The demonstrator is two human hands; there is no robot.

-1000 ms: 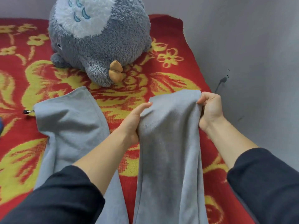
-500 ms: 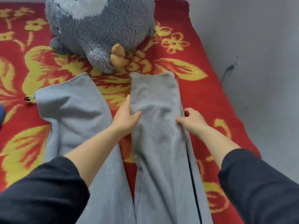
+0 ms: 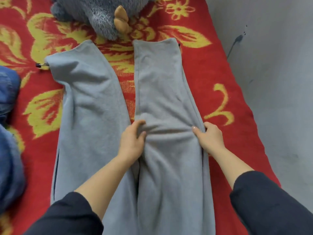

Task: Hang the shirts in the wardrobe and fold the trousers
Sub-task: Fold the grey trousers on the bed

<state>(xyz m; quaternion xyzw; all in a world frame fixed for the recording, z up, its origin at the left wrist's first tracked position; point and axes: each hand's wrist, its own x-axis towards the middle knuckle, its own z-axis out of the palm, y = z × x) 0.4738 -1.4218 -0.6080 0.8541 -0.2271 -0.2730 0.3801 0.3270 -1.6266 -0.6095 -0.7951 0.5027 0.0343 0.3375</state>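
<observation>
Lying flat on the red and yellow blanket (image 3: 220, 68), the grey trousers (image 3: 89, 107) point both leg ends at the plush toy (image 3: 94, 12), the hems just short of it. Both hands are on the leg nearer the wall, well below the toy. The left hand (image 3: 132, 139) pinches a bunch of cloth at that leg's inner edge, fingers curled. The right hand (image 3: 210, 138) grips its outer edge, thumb on top. Blue clothes (image 3: 8, 150) sit far left of the toy.

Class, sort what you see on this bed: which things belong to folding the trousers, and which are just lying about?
In the job: grey trousers, left hand, right hand.
Lying about: grey plush toy, blue cloth, floral blanket.
</observation>
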